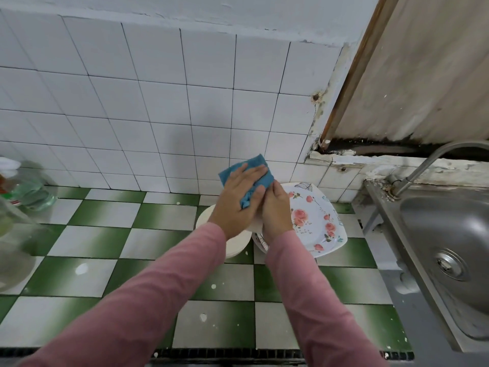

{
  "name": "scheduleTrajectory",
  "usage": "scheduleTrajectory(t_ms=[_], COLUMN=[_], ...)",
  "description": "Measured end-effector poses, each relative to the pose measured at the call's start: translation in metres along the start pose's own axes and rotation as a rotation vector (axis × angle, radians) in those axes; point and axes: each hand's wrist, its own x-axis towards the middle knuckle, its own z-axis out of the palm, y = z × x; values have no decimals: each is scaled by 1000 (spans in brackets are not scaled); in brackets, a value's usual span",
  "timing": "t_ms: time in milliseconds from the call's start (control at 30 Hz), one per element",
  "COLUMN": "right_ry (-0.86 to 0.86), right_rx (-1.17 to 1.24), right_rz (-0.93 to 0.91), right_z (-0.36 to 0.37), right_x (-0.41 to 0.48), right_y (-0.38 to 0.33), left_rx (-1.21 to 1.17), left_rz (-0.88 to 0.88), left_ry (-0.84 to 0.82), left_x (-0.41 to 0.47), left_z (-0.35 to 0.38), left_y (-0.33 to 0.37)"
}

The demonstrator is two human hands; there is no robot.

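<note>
My left hand [236, 200] lies on a blue cloth [258, 164], fingers stretched over it and the thumb pinching a bunched fold. It presses the cloth against a white plate [254, 225] that my right hand [276, 210] grips by its edge, just above the counter. Most of that plate is hidden behind both hands. Under my left wrist stands a stack of white plates [235, 245]. To the right, a square white plate with pink flowers [313, 221] lies on other patterned plates.
The counter [111, 234] has green and white checked tiles. A steel sink [447, 234] with a curved tap [428, 162] is on the right. A clear plastic bottle [29, 186] and a transparent container [10, 247] stand at the far left. A white tiled wall rises behind.
</note>
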Motion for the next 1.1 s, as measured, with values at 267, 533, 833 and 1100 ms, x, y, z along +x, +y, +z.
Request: scheduleTrajectory(t_ms=[267, 533, 833, 1100], right_ry=[-26, -16, 6, 158], right_rx=[-84, -177, -151, 654], right_rz=[-21, -34, -28, 138], right_z=[-5, -10, -26, -23], right_x=[-6, -11, -7, -8], right_y=[-5, -14, -33, -29], left_rx=[88, 0, -576, -909], left_rz=[-46, -242, -847, -982], left_ry=[55, 183, 221, 438], left_x=[15, 18, 41, 23], left_z=[-14, -9, -21, -9], left_y=[5, -3, -10, -12])
